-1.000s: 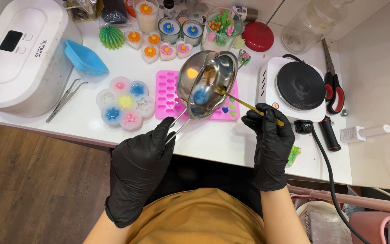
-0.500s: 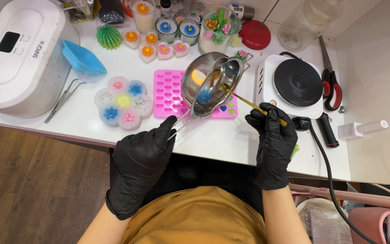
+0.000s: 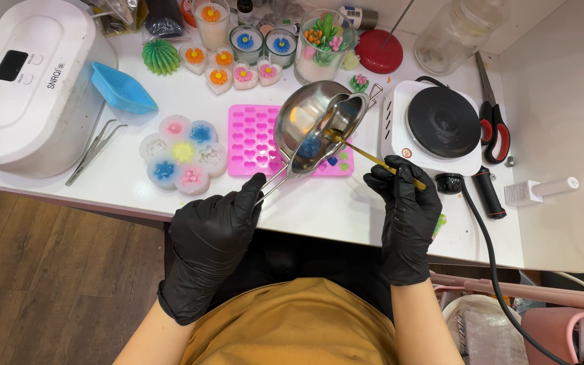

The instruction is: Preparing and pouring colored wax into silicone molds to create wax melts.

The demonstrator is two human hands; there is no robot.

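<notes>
Wax and moulds crowd the white desk (image 3: 346, 209). At the far left sits a white rounded machine (image 3: 25, 81) with a small dark screen, and leaning against it a blue boat-shaped dish (image 3: 122, 89), empty as far as I can see. Metal tweezers (image 3: 92, 150) lie just in front. Next comes a clear flower-shaped mould (image 3: 182, 157) — its round cups hold coloured flowers in pink, blue and yellow.

The left hand (image 3: 211, 236), in a black glove, has its fingers closed around the thin wire handle of a steel melting pot (image 3: 315, 125), which hangs tilted above a pink silicone mould (image 3: 255, 142) of small heart cavities. Inside the pot lie a pale lump and a smear of blue. A few hearts at the mould's right end already show blue and green fill.

The right hand (image 3: 405, 203), also gloved in black, pinches a slim yellow stick (image 3: 373, 157) whose far tip reaches into the pot at its pouring lip.

Along the back stand small glass cups (image 3: 261, 44) holding flower-topped candles, and a larger glass jar (image 3: 319, 44) holding green cactus shapes and small flowers. A red lid (image 3: 380, 51) lies beside it. Further right a white hot plate (image 3: 441, 125) with a black disc rests on the desk, then red-handled scissors (image 3: 491, 118).
</notes>
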